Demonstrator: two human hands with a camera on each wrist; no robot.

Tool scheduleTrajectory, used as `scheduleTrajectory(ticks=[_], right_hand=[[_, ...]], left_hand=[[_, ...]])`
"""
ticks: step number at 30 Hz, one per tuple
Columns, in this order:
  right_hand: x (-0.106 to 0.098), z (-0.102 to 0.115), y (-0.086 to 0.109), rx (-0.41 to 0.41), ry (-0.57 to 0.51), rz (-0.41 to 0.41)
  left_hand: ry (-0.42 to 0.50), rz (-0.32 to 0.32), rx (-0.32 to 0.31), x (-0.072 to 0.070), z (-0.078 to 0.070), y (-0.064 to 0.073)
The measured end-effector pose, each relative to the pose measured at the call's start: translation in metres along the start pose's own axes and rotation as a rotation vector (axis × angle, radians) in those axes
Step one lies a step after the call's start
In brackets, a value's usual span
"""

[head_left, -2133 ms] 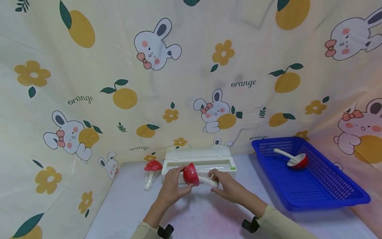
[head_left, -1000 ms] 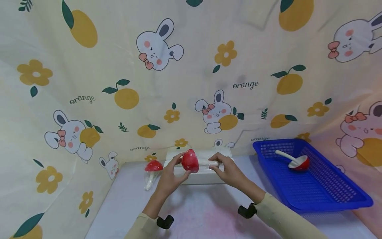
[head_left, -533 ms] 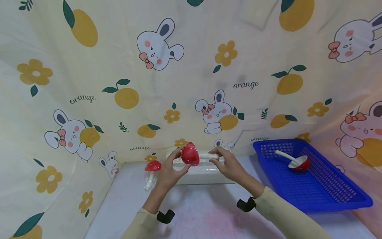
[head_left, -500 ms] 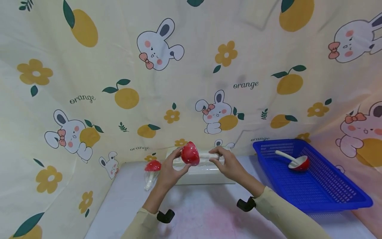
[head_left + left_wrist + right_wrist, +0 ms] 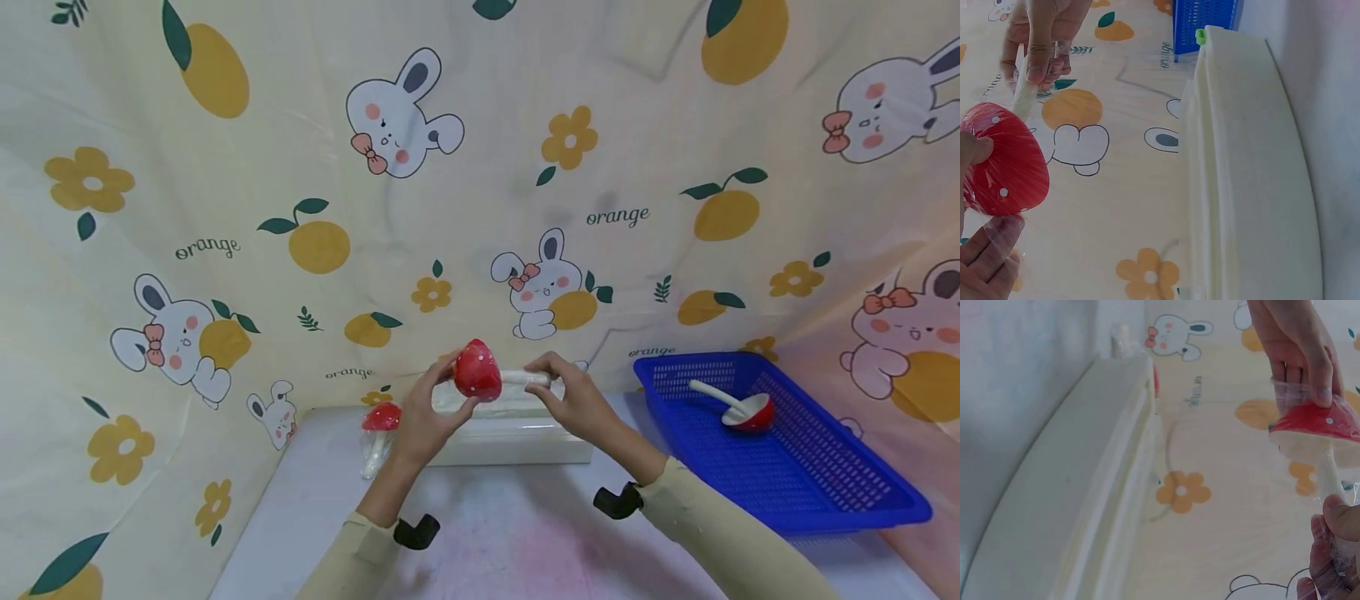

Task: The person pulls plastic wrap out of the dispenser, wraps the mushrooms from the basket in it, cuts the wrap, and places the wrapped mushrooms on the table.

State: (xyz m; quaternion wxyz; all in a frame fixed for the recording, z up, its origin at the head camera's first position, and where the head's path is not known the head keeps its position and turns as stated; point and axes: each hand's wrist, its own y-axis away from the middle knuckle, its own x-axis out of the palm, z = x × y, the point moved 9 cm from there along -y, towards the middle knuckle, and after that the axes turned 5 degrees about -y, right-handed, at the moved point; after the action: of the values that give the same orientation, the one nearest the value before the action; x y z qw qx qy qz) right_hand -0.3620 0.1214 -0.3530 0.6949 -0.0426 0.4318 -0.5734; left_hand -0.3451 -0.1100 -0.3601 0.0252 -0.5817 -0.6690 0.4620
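A toy mushroom with a white-dotted red cap (image 5: 477,371) and white stem (image 5: 517,377) is held sideways above a white dispenser box (image 5: 510,448). Clear film clings to it, puckered across the cap in the left wrist view and loose around the stem end. My left hand (image 5: 429,410) grips the cap between thumb and fingers. My right hand (image 5: 581,404) pinches the far end of the stem, thumb below. In the right wrist view, the cap's pale underside (image 5: 1300,447) shows, with film sticking out beside the left fingers.
Left of the box, a film-wrapped mushroom (image 5: 379,429) lies on the white table (image 5: 300,517), partly behind my left hand. A blue perforated basket (image 5: 817,525) on the right contains another mushroom (image 5: 750,412). Printed cloth (image 5: 465,208) hangs behind.
Both hands have raised the mushroom from in front of the box to above it, holding cap and stem throughout. The dispenser's lid, raised at first, now looks lowered, though the hands partly cover it.
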Motion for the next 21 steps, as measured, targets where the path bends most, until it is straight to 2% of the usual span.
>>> scheduleTrajectory(ticks=[9,21], right_hand=[[-0.006,0.009,-0.004,-0.014,-0.001,-0.017],[-0.017,0.024,-0.004,-0.039,-0.027,-0.046]], left_hand=[[0.029,-0.019,0.027,-0.008,-0.009,-0.004],[0.021,-0.05,0.047,-0.019,-0.023,-0.005]])
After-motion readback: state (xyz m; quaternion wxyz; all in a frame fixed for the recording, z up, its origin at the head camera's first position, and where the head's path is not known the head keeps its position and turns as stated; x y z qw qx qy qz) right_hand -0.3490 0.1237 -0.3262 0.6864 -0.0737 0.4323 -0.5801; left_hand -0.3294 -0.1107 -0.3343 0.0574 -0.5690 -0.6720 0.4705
